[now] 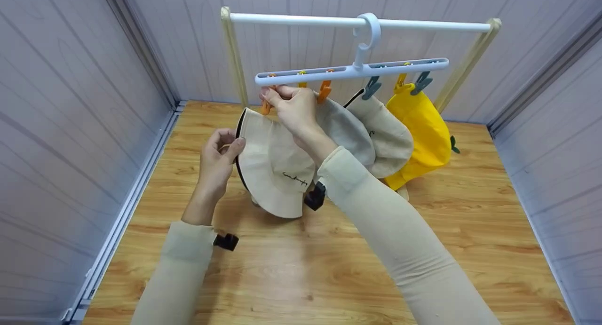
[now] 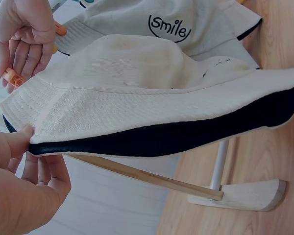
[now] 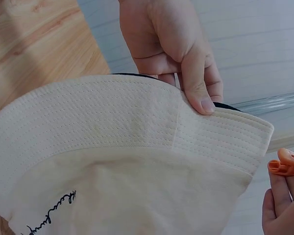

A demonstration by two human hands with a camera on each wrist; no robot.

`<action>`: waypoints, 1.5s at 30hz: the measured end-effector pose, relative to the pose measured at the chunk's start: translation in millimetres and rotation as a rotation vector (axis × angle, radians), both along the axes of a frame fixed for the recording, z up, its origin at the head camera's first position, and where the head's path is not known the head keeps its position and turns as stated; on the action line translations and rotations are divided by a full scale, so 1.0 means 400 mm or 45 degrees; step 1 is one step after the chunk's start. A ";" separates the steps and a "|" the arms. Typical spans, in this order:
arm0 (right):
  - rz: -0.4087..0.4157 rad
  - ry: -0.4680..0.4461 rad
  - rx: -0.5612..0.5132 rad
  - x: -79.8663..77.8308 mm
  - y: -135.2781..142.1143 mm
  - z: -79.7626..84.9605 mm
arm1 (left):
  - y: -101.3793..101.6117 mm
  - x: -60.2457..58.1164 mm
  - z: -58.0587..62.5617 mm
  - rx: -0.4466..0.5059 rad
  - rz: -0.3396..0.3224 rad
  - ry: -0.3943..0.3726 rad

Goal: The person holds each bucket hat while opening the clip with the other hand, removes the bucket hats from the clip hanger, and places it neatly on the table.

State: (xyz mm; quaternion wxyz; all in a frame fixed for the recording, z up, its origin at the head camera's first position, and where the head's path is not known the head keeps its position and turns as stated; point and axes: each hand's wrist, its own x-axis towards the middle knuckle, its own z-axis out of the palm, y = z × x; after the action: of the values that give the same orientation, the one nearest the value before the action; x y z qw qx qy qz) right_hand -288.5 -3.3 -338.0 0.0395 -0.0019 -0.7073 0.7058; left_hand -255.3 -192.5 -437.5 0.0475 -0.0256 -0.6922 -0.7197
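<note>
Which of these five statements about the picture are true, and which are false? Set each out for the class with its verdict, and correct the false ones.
1. The left hand holds the brim of a cream hat. True.
2. The white hanger is hooked over a white rod. True.
3. In the head view, the yellow hat hangs near the hanger's left end. False: it hangs near the right end.
4. The right hand grips the yellow hat. False: it holds an orange clip.
5. The cream hat's brim is dark underneath. True.
</note>
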 end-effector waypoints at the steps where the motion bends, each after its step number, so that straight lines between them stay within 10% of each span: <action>1: -0.003 -0.001 0.004 0.000 0.000 0.000 | -0.001 0.002 -0.002 0.003 0.001 0.000; 45: 0.117 0.074 0.001 -0.009 0.016 -0.011 | -0.031 0.023 -0.021 -0.013 0.053 -0.011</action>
State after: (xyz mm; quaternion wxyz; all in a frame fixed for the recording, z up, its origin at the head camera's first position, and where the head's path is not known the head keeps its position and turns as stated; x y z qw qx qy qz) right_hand -292.1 3.2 -342.4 0.0277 0.0512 -0.7054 0.7064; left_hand -246.1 -204.9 -446.0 0.0594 -0.0082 -0.6964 -0.7152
